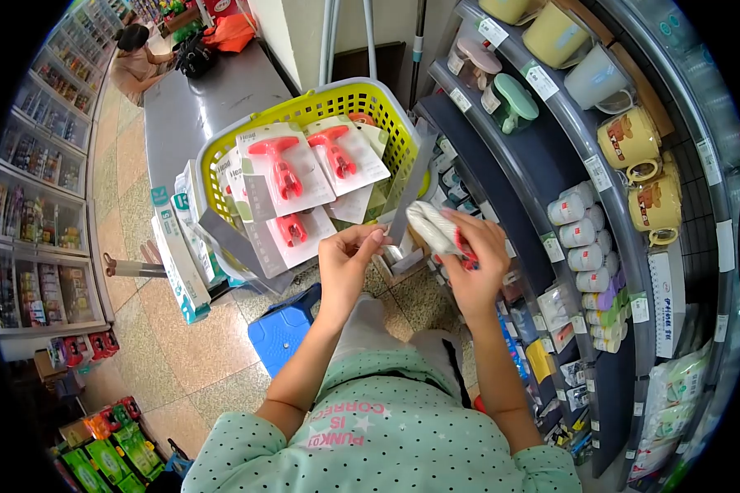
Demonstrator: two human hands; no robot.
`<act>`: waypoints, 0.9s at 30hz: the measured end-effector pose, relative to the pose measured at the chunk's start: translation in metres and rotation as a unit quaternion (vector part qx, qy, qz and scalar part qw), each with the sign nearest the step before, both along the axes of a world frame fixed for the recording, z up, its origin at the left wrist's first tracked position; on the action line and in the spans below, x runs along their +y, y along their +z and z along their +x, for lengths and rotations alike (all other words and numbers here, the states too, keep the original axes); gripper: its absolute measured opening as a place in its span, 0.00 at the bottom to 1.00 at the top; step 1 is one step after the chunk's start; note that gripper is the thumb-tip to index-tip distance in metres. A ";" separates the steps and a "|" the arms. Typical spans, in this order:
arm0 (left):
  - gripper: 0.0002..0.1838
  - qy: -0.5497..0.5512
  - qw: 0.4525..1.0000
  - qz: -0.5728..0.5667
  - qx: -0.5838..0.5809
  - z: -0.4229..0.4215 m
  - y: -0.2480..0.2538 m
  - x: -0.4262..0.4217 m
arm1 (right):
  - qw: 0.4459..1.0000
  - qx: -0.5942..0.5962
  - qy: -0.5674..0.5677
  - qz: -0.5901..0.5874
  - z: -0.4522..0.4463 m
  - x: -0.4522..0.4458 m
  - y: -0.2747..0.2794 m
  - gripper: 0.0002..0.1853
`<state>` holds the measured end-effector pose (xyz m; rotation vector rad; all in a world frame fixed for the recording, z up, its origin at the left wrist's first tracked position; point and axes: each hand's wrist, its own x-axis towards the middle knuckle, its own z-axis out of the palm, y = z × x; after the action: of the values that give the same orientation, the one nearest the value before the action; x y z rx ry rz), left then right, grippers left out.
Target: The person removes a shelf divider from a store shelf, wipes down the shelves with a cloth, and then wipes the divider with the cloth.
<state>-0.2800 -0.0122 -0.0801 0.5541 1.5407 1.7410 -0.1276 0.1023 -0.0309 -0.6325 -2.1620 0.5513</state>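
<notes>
One hand, your right hand, grips a white bundle beside the yellow-green basket; your left hand pinches its fingertips near the basket, any held item unclear. Red packaged tools lie inside the basket.

Mint-green, black-dotted shirt with pink lettering, grey trousers

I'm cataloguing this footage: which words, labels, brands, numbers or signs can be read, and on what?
"Head": red-tool pack in the basket
"PUNK", "IS", "CORREC": green shirt, upside down; remaining characters uncertain
Too small or blurred: white bundle, teal-white boxes, shelf price tags, mugs
</notes>
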 end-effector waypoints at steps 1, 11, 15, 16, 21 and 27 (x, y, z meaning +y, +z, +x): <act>0.12 0.000 1.000 0.000 -0.003 0.000 0.000 -0.001 | 1.000 -0.011 0.010 0.009 -0.007 -0.001 -0.002 0.25; 0.09 0.015 0.998 0.022 -0.050 -0.004 -0.008 0.000 | 0.995 -0.077 0.060 -0.002 -0.026 -0.017 -0.016 0.24; 0.10 0.019 0.998 0.012 -0.051 -0.009 -0.010 -0.001 | 0.983 -0.105 0.111 -0.102 -0.011 -0.012 -0.009 0.23; 0.10 0.020 0.998 0.010 -0.053 -0.010 -0.009 0.000 | 0.976 -0.114 0.127 -0.138 -0.007 -0.010 -0.008 0.22; 0.10 0.020 0.999 -0.002 -0.044 -0.012 0.001 0.004 | 0.999 -0.031 0.009 -0.044 -0.020 -0.004 0.010 0.25; 0.08 0.014 1.000 0.013 -0.014 -0.015 -0.009 0.004 | 0.995 -0.048 0.064 0.052 -0.041 -0.015 -0.020 0.25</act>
<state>-0.2954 -0.0078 -0.0894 0.5210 1.5142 1.7839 -0.1686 0.0870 -0.0508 -0.4743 -2.3167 0.4806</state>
